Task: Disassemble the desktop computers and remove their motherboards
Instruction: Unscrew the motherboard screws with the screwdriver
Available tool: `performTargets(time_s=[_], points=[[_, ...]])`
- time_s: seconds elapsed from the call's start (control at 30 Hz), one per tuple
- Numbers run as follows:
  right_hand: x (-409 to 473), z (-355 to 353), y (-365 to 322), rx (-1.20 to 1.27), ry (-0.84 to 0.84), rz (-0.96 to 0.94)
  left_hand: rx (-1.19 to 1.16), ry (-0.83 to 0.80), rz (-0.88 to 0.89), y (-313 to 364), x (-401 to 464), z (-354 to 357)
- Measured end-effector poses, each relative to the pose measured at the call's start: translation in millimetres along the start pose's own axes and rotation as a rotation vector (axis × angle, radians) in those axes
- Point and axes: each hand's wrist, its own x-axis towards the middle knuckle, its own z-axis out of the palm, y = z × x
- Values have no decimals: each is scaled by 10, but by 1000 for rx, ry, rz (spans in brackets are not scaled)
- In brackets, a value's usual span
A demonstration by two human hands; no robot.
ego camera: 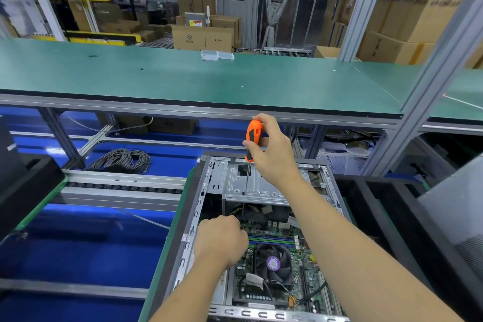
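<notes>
Fingers of my right hand curl round the orange screwdriver, held upright so its tip meets the drive cage; left hand, curled, grip unclear, steadies things over the motherboard inside the open case

Left hand fingertips hidden inside open grey metal computer case. Orange-handled screwdriver tip too small to resolve. Green motherboard partly covered by right forearm. Case cut off at bottom edge.
</notes>
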Motion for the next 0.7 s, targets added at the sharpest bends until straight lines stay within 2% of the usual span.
performTargets(time_s=[0.1, 0.17, 0.33, 0.43, 0.53, 0.7], points=[[24, -13, -29, -21, -49, 34, 1, -6, -3, 1, 3, 8], [59, -44, -57, -134, -97, 15, -4, -9, -10, -1, 10, 12], [289, -101, -313, -763, -122, -6, -31, 25, -22, -8, 24, 51], [446, -90, -472, -974, -202, 71, -32, 40, -31, -7, 21, 67], [572, -67, -553, -895, -378, 113, -36, 23, -18, -3, 19, 47], [596, -258, -536, -646, -655, 5, -18, 33, -13, -15, -28, 56]])
